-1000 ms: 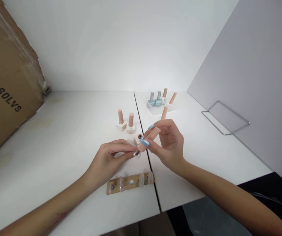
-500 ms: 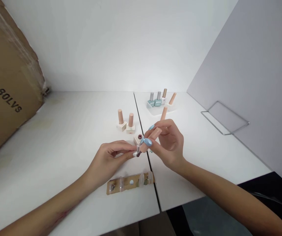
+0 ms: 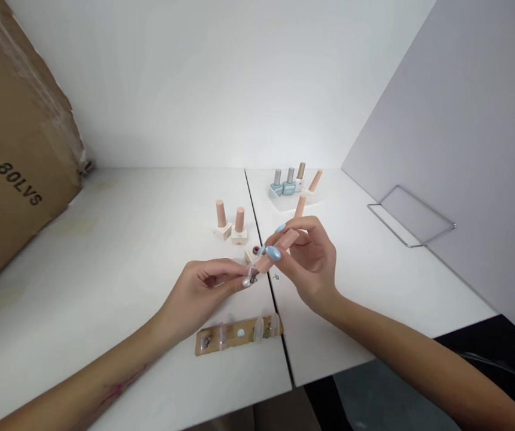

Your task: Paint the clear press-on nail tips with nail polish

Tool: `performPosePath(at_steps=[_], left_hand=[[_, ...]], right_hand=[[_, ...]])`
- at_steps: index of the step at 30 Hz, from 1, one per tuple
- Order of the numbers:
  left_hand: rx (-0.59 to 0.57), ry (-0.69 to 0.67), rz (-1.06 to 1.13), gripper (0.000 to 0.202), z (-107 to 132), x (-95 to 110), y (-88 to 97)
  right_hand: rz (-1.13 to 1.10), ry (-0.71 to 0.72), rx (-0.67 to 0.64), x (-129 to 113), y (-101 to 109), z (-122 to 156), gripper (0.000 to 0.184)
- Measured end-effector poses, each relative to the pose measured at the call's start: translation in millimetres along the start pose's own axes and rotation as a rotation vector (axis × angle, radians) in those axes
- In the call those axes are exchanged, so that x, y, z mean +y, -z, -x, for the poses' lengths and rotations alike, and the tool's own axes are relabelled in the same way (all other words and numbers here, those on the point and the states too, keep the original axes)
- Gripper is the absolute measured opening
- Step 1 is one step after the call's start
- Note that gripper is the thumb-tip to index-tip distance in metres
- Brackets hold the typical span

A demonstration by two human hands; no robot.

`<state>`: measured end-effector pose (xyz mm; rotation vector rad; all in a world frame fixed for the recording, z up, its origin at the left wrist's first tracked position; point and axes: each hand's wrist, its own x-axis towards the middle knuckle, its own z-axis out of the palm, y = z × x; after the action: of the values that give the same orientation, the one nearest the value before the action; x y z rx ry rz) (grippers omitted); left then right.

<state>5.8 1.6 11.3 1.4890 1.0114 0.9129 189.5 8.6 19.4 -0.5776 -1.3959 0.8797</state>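
Observation:
Between the thumb and fingers of my left hand (image 3: 203,290) is a clear false nail (image 3: 252,270) with some dark polish on it. My right hand (image 3: 309,257) pinches the peach cap of a nail polish brush (image 3: 279,250), tilted so its dark tip meets the false nail. Just behind them stands an uncapped polish bottle (image 3: 252,255) with a dark rim, partly hidden by my fingers. Below my hands lies a tan strip (image 3: 233,341) bearing several clear false nails (image 3: 258,329).
Two peach-capped bottles (image 3: 239,226) stand behind my left hand. Farther back, a clear tray (image 3: 284,205) holds several polish bottles. Another peach cap (image 3: 300,206) rises behind my right hand. A cardboard box (image 3: 19,137) is at left, a wire stand (image 3: 412,215) at right. A dark seam (image 3: 279,335) divides the tabletop.
The brush in my right hand has shifted slightly up and to the right, its tip still at the false nail. My left hand has barely moved.

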Motion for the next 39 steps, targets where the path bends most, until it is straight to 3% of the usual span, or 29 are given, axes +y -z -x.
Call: performPosePath(at_steps=[6, 13, 18, 21, 25, 28, 34, 39], left_hand=[[-0.005, 0.01, 0.022, 0.009, 2.4, -2.8, 0.0], [-0.023, 0.006, 0.039, 0.009, -0.8, -0.5, -1.0], [-0.021, -0.014, 0.038, 0.008, -1.3, -2.8, -0.8], [-0.023, -0.018, 0.043, 0.008, -0.1, -3.6, 0.2], [-0.033, -0.025, 0.037, 0.009, 0.3, -3.6, 0.7], [-0.029, -0.041, 0.026, 0.011, -0.5, -4.5, 0.5], [-0.011, -0.085, -0.012, 0.011, -0.8, -5.1, 0.9], [-0.017, -0.116, -0.028, 0.019, 0.6, -3.4, 2.0]], right_hand=[[0.078, -0.1, 0.184, -0.4, 1.0, -5.0, 0.018], [-0.014, 0.026, 0.017, 0.1, 0.1, -0.7, 0.023], [0.073, -0.086, 0.142, -1.3, 0.2, -5.2, 0.018], [0.079, -0.078, 0.196, -1.1, 1.5, -6.4, 0.018], [-0.005, 0.018, 0.076, 0.1, 1.0, -2.7, 0.021], [-0.007, -0.012, 0.031, -0.3, -0.1, -1.8, 0.022], [0.065, -0.116, 0.197, -2.6, 1.6, -6.4, 0.018], [-0.027, -0.008, -0.033, 0.0, 1.7, -2.5, 0.024]])
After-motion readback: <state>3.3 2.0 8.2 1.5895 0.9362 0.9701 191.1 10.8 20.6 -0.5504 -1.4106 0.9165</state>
